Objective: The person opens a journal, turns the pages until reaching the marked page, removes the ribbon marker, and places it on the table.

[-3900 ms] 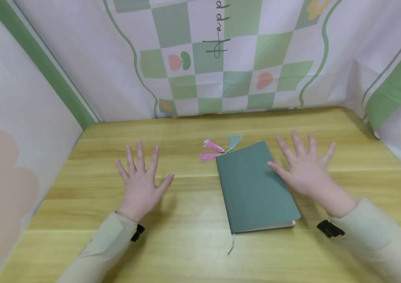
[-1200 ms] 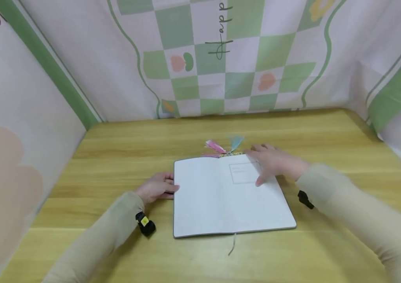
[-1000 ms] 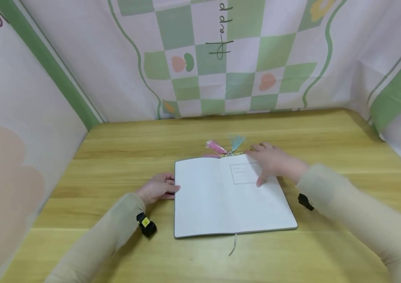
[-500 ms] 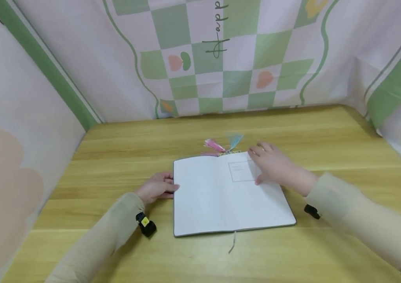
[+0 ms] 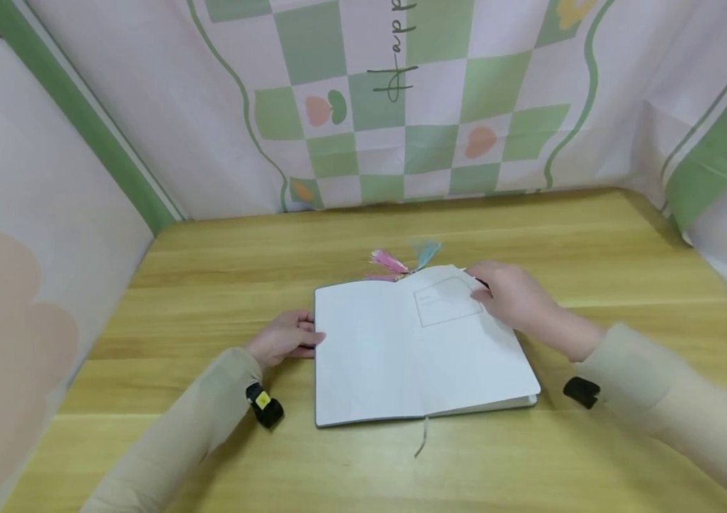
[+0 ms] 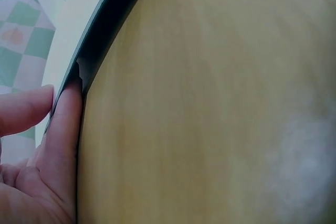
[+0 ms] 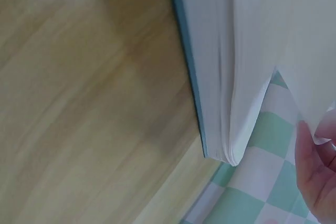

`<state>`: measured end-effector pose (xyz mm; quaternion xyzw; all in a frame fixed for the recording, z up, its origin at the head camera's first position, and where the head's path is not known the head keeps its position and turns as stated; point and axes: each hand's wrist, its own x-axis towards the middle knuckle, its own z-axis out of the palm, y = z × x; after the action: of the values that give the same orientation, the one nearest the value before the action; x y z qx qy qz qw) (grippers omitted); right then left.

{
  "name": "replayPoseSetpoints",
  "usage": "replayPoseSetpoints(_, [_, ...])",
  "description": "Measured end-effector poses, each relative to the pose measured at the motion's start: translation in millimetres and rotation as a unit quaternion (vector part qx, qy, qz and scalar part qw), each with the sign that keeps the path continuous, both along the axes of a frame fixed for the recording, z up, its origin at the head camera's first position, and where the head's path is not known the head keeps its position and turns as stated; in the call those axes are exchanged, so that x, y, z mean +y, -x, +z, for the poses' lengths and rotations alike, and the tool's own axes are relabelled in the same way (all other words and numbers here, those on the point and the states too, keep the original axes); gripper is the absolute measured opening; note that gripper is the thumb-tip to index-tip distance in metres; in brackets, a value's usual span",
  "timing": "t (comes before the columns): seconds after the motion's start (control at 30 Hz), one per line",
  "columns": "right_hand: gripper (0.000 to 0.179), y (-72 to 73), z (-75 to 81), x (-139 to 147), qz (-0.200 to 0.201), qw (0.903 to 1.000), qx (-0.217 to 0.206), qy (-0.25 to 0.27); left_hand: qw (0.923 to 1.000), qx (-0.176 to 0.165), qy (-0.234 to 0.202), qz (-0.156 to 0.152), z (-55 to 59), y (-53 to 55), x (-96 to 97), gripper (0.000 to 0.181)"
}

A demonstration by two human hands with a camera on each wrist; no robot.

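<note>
An open notebook (image 5: 358, 363) with a dark green cover lies on the wooden table, both visible pages white. At its left edge my left hand (image 5: 281, 339) grips the cover, thumb on top and fingers underneath; the left wrist view shows a finger (image 6: 67, 119) against the cover's underside. Near the top right corner my right hand (image 5: 520, 303) pinches the right page (image 5: 459, 356), which bears a printed box. In the right wrist view that page (image 7: 310, 35) stands raised off the page block (image 7: 236, 103), its corner between the thumb and fingers.
Pink tassels (image 5: 390, 261) and a blue tassel (image 5: 428, 254) stick out past the notebook's top. A thin ribbon (image 5: 424, 436) trails from its bottom edge. Checked cloth (image 5: 376, 85) hangs behind the table (image 5: 241, 256). Black devices sit on both wrists.
The notebook, shut at first, now lies open, with my left hand at its left edge. My right hand has shifted right from resting over the page to lifting its top right corner.
</note>
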<state>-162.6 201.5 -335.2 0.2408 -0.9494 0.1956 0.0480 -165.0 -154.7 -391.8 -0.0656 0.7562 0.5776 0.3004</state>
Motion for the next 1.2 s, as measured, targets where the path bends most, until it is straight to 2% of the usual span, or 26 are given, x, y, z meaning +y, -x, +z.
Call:
replayPoseSetpoints(0.1, [0.019,1.5,-0.5,0,-0.016,0.9998,-0.008,0.0,1.0,-0.001,-0.005,-0.005,-0.4,0.0,-0.5,0.039])
replayPoseSetpoints(0.3, [0.042,8.7,0.8,1,-0.035,0.9977,-0.056,-0.01,1.0,-0.001,0.0,-0.005,-0.4,-0.5,-0.3,0.036])
replayPoseSetpoints(0.57, [0.052,15.4,-2.1,4,-0.032,0.996,-0.081,-0.022,1.0,0.001,-0.001,-0.006,1.3,-0.7,-0.1,0.036])
replayPoseSetpoints(0.77, [0.069,25.3,-5.3,7,-0.015,0.9952,-0.095,-0.017,1.0,0.005,0.0,-0.007,0.8,1.2,-1.8,0.035])
replayPoseSetpoints(0.93, [0.086,38.0,-5.8,4,0.016,0.9907,-0.121,-0.061,1.0,0.007,0.003,-0.003,2.5,1.0,-1.9,0.035])
replayPoseSetpoints(1.07, [0.089,44.7,-8.4,1,0.028,0.9848,-0.144,-0.093,1.0,0.005,-0.002,-0.008,3.3,-0.6,-0.7,0.033])
replayPoseSetpoints(1.2, [0.091,45.4,-9.7,-1,0.03,0.9815,-0.155,-0.108,1.0,0.005,-0.001,-0.003,3.5,-1.3,-0.3,0.034])
